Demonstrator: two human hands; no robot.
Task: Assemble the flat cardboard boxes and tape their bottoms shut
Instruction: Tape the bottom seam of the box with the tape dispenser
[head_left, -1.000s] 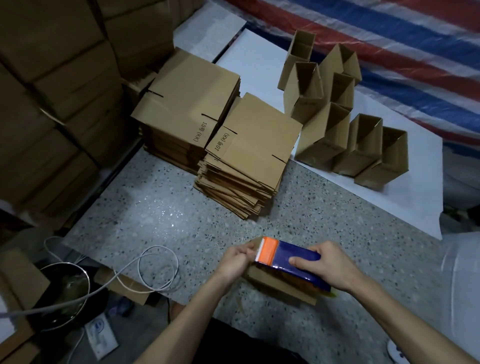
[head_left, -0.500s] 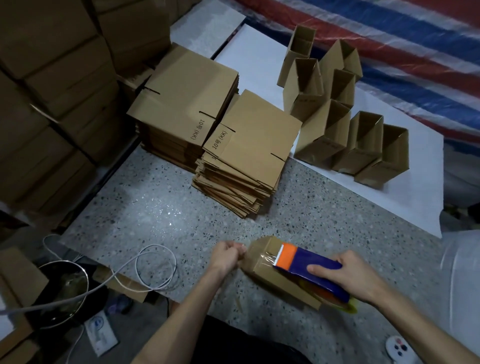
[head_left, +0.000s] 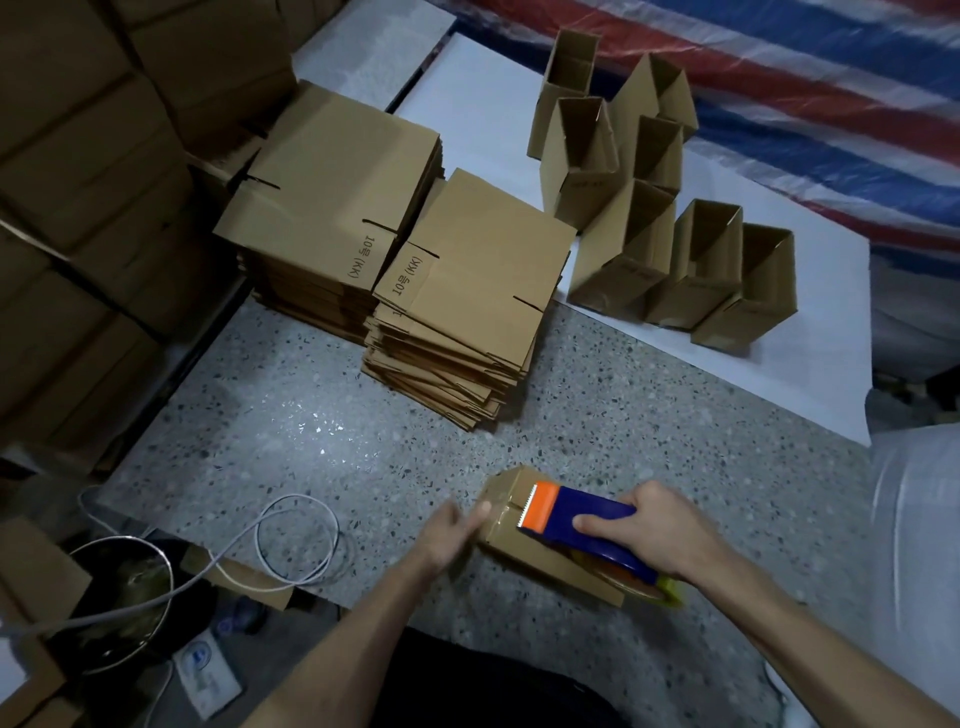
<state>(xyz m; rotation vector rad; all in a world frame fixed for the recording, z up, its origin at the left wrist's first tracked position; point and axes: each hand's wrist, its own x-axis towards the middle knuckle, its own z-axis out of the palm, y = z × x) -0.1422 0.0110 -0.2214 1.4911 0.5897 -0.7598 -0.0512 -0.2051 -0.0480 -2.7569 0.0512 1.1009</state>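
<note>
A: Near counter (head_left: 322, 415) edge, box (head_left: 540, 564) placement?
B: On its side, long axis running far-left to near-right. Closed end facing left grip (head_left: 454, 530), touching its fingertips. Too blurred to tell pressing from pinching.
A: Right grip (head_left: 654, 525)?
B: Wrapped round blue tape dispenser (head_left: 587, 525), orange toothed head lying over box top near that end. Left grip nearer for smoothing.
A: Look?
B: Plain brown, flaps shut, glossy strip across seam, probably tape.

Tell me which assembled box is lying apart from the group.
The box under the blue tape dispenser that the right hand grips; the other boxes stand together on the white sheet.
</note>
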